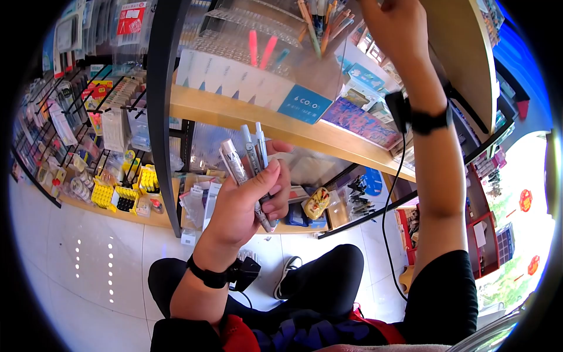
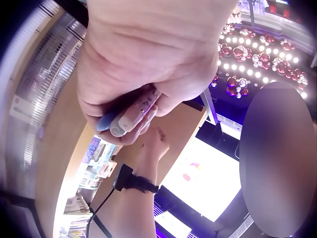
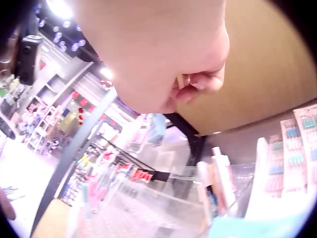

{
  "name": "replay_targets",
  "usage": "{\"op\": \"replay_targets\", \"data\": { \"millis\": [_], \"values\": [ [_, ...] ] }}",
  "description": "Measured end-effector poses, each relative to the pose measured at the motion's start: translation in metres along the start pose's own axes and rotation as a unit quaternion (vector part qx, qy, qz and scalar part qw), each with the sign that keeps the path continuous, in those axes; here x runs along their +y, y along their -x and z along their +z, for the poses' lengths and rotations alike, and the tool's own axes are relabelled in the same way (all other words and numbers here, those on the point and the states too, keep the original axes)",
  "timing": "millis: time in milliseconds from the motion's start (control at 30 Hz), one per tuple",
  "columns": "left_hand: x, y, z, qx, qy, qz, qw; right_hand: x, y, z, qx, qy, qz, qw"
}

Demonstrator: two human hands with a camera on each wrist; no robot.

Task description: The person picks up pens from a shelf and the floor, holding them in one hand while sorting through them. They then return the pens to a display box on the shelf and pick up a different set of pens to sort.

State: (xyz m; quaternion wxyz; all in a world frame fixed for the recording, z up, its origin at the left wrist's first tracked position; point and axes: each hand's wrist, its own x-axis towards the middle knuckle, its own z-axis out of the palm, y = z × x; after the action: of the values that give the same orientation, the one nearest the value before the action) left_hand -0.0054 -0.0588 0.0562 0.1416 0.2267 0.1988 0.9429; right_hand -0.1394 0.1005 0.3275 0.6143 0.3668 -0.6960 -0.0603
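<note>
My left hand (image 1: 249, 196) grips a small bunch of patterned pens (image 1: 234, 163), their ends pointing up past the thumb. In the left wrist view the pens' rounded ends (image 2: 132, 116), white, grey and blue, poke out of the curled fingers. Up at the shelf, my right hand (image 1: 399, 32) is raised beside a clear pen holder, partly cut off by the top of the head view. The right wrist view has its fingers (image 3: 200, 82) curled in, with a thin pale stick (image 3: 180, 81) between them. More pens (image 1: 319, 26) stand in the holder near that hand.
A clear acrylic display (image 1: 234, 50) with a white and blue front sits on the wooden shelf (image 1: 252, 114). Below are a yellow pouch (image 1: 316, 202) and loose pens (image 1: 359, 199). A black post (image 1: 162, 117) rises at left. A cable (image 1: 384, 229) hangs from the right wrist.
</note>
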Motion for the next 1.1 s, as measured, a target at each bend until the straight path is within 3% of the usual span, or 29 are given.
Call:
{"op": "replay_targets", "data": {
  "millis": [33,67,100,133,167,233,300,333,400,433,500,567,600,633,700,733,767,833,867,900,967,1033,1100],
  "values": [
    [0.0,0.0,-0.001,-0.013,0.004,-0.005,1.0,-0.028,0.011,-0.017,-0.098,-0.127,0.053,0.986],
    [-0.001,0.0,-0.002,-0.026,0.007,-0.009,1.0,-0.052,0.022,-0.034,-0.192,-0.251,0.106,0.943],
    [0.0,0.0,-0.001,-0.026,0.007,-0.008,1.0,-0.069,0.038,-0.045,-0.284,-0.303,0.121,0.902],
    [0.001,0.001,0.002,-0.033,0.005,-0.017,0.999,-0.094,0.042,-0.066,-0.397,-0.271,0.138,0.866],
    [0.001,0.002,0.003,-0.04,0.002,-0.027,0.999,-0.114,0.054,-0.079,-0.464,-0.251,0.139,0.838],
    [-0.005,0.003,-0.003,-0.051,-0.014,-0.036,0.998,-0.135,0.084,-0.089,-0.517,-0.362,0.185,0.753],
    [-0.009,0.004,-0.006,-0.063,-0.032,-0.047,0.996,-0.144,0.11,-0.095,-0.468,-0.431,0.276,0.72],
    [-0.012,0.005,-0.006,-0.056,-0.084,-0.068,0.993,-0.148,0.124,-0.096,-0.465,-0.433,0.281,0.719],
    [-0.019,0.006,-0.012,-0.045,-0.184,-0.133,0.973,-0.155,0.153,-0.094,-0.343,-0.648,0.468,0.493],
    [-0.027,0.003,-0.016,-0.045,-0.19,-0.139,0.971,-0.158,0.171,-0.092,-0.341,-0.614,0.422,0.573],
    [-0.035,0.001,-0.02,-0.041,-0.189,-0.195,0.961,-0.158,0.2,-0.09,-0.307,-0.689,0.53,0.388],
    [-0.041,-0.001,-0.018,-0.04,-0.176,-0.235,0.955,-0.158,0.229,-0.085,-0.274,-0.697,0.548,0.373],
    [-0.047,-0.003,-0.024,-0.043,-0.206,-0.244,0.947,-0.162,0.246,-0.082,-0.257,-0.685,0.554,0.399],
    [-0.053,-0.005,-0.026,-0.045,-0.233,-0.254,0.938,-0.161,0.251,-0.086,-0.242,-0.697,0.568,0.365],
    [-0.06,-0.007,-0.025,-0.07,-0.26,-0.211,0.94,-0.161,0.273,-0.089,-0.171,-0.683,0.585,0.402],
    [-0.061,-0.005,-0.02,-0.031,-0.289,-0.205,0.935,-0.162,0.284,-0.083,-0.106,-0.686,0.586,0.418],
    [-0.061,-0.005,-0.017,0.006,-0.318,-0.198,0.927,-0.167,0.292,-0.083,-0.001,-0.702,0.605,0.376],
    [-0.052,-0.003,-0.021,0.016,-0.403,-0.179,0.897,-0.158,0.318,-0.077,0.073,-0.77,0.538,0.334],
    [-0.048,-0.001,-0.021,0.018,-0.47,-0.158,0.869,-0.157,0.329,-0.076,0.089,-0.779,0.553,0.282],
    [-0.042,-0.001,-0.012,0.023,-0.479,-0.162,0.862,-0.155,0.334,-0.075,0.097,-0.783,0.551,0.273],
    [-0.031,0.001,0.013,0.079,-0.491,-0.192,0.846,-0.153,0.341,-0.073,0.131,-0.805,0.554,0.168],
    [-0.029,-0.001,0.023,0.067,-0.545,-0.172,0.818,-0.149,0.34,-0.078,0.129,-0.811,0.554,0.14],
    [-0.023,0.002,0.047,0.042,-0.534,-0.053,0.842,-0.149,0.346,-0.081,0.066,-0.855,0.513,0.049]
  ]
}}
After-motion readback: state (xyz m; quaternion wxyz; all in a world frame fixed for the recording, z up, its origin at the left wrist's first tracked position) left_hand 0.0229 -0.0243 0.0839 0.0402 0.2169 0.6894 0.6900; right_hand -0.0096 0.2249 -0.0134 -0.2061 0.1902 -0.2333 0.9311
